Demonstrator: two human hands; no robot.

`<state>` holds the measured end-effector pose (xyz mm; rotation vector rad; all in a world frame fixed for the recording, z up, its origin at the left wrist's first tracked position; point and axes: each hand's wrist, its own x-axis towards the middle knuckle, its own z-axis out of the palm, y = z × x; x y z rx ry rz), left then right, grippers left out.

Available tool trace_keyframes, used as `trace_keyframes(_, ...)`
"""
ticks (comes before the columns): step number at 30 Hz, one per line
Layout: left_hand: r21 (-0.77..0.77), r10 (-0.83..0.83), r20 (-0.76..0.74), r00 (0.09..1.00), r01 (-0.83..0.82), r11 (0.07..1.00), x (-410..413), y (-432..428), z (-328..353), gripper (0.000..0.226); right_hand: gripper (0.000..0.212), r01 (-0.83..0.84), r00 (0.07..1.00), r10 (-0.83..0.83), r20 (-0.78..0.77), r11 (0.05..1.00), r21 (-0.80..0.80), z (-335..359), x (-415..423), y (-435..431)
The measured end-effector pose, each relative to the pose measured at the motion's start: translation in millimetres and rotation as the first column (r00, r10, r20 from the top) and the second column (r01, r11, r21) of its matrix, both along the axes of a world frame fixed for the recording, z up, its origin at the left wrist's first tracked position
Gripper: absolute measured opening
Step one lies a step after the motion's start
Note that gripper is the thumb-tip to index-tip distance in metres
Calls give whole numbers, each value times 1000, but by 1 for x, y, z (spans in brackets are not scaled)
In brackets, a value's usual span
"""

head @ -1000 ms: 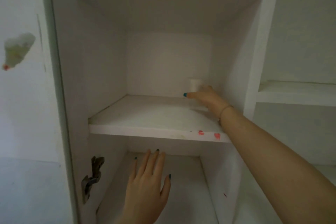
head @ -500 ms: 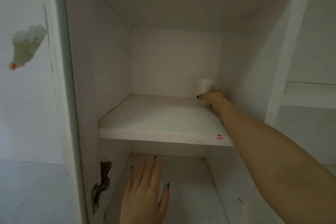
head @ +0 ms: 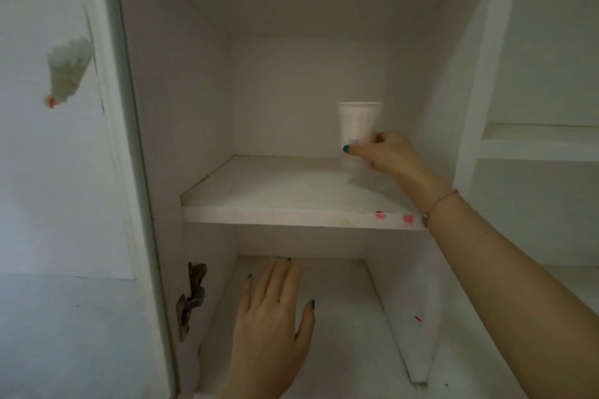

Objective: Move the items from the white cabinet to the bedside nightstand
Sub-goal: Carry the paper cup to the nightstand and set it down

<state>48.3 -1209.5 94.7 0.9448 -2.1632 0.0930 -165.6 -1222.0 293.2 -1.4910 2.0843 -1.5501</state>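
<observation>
**Stuff you can't really make out here**

The white container (head: 358, 125) at the far right of the upper shelf is smeared with blur, so tube or cup, honestly can't tell. Its lower end is hidden behind the right hand (head: 389, 155) wrapped round it, and the tiny blue mark low on it is way too small to read. That arm runs off the right edge. The left hand (head: 269, 327) gets chopped at the wrist by the bottom edge. The pale blob with a red tip (head: 66, 74) on the left door is too fuzzy to identify. The cabinet (head: 421, 91) is cropped along the top.
</observation>
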Motion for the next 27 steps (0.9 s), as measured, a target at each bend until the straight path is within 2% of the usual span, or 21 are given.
trace_keyframes(2, 24, -5, 10, 1000, 4, 1000, 2, 9, 2, 50, 20, -34, 999, 34, -10, 999, -31, -7, 13, 32)
trace_keyframes(5, 115, -64, -14, 998, 65, 991, 5, 26, 5, 52, 31, -87, 994, 93, 57, 991, -105, -23, 31, 74)
trace_keyframes(10, 284, -176, -338, 925, 279, 917, 4, 51, 17, 48, 46, -150, 976, 158, 152, 987, -62, -68, 48, 116)
trace_keyframes(13, 366, -183, -575, 797, 451, 814, 5, 63, 28, 43, 46, -130, 980, 130, 151, 991, -13, -95, 53, 127)
trace_keyframes(15, 379, -178, -722, 669, 598, 707, 5, 68, 32, 41, 42, -106, 985, 104, 137, 994, 13, -110, 55, 134)
trace_keyframes(17, 366, -181, -801, 571, 706, 606, 5, 71, 36, 40, 41, -87, 988, 82, 130, 995, 38, -122, 57, 140)
trace_keyframes(20, 353, -154, -869, 469, 809, 470, 5, 74, 37, 42, 40, -78, 989, 66, 129, 993, 91, -140, 61, 149)
trace_keyframes(23, 354, -100, -902, 420, 852, 385, 6, 78, 34, 48, 42, -80, 989, 61, 134, 987, 138, -156, 64, 156)
trace_keyframes(27, 384, -55, -903, 426, 857, 343, 6, 84, 24, 48, 44, -73, 987, 45, 156, 982, 175, -172, 69, 162)
